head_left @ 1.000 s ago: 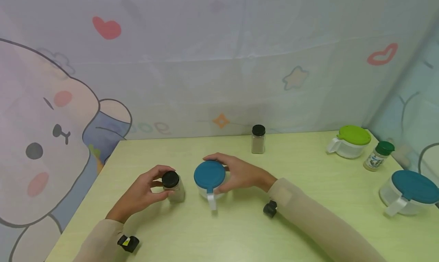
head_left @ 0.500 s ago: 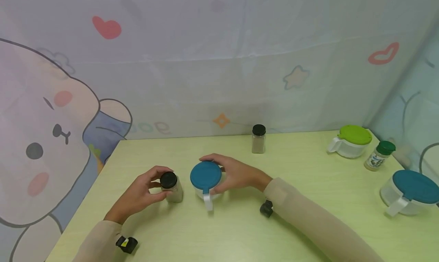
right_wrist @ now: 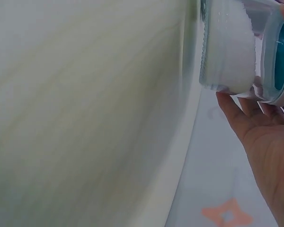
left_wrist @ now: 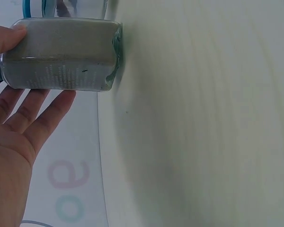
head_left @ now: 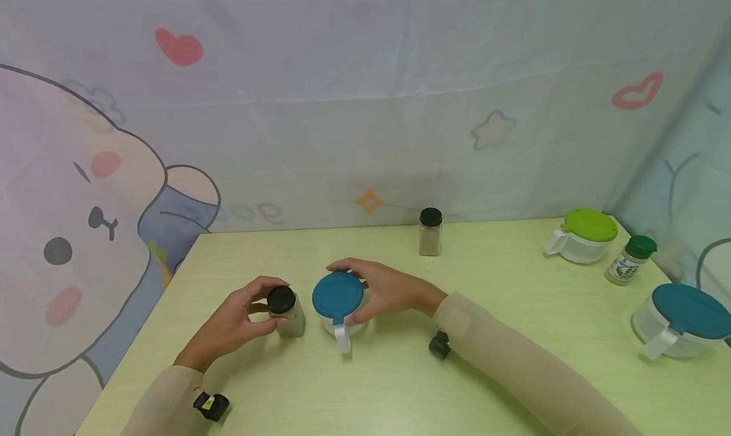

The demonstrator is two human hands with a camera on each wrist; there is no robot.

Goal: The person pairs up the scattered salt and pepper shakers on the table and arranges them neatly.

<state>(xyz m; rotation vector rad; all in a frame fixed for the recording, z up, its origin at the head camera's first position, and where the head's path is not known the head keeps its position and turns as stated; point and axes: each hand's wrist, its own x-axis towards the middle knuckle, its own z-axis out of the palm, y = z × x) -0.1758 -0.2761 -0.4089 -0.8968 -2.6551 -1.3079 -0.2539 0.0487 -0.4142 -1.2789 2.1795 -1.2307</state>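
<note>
My left hand (head_left: 237, 325) grips a squarish clear spice jar (head_left: 293, 322) with a black lid, thumb on the near side and fingers on the far side. In the left wrist view this jar (left_wrist: 61, 54) shows greyish powder inside and faint print on its wall. To its right, my right hand (head_left: 385, 290) holds a seasoning pot (head_left: 338, 296) with a blue lid and a white handle that points toward me. White grains fill part of the clear pot (right_wrist: 232, 47) in the right wrist view. Jar and pot stand side by side with a small gap.
Behind them stands another black-lidded jar (head_left: 430, 233) near the back edge. At the right are a green-lidded pot (head_left: 585, 233), a green-capped shaker (head_left: 628, 261) and a second blue-lidded pot (head_left: 679, 322). A printed cloth (head_left: 320, 106) hangs behind the table (head_left: 400, 385).
My right hand has shifted the blue-lidded pot a little to the left, closer to the jar. The left hand and its jar moved slightly left, then stayed put.
</note>
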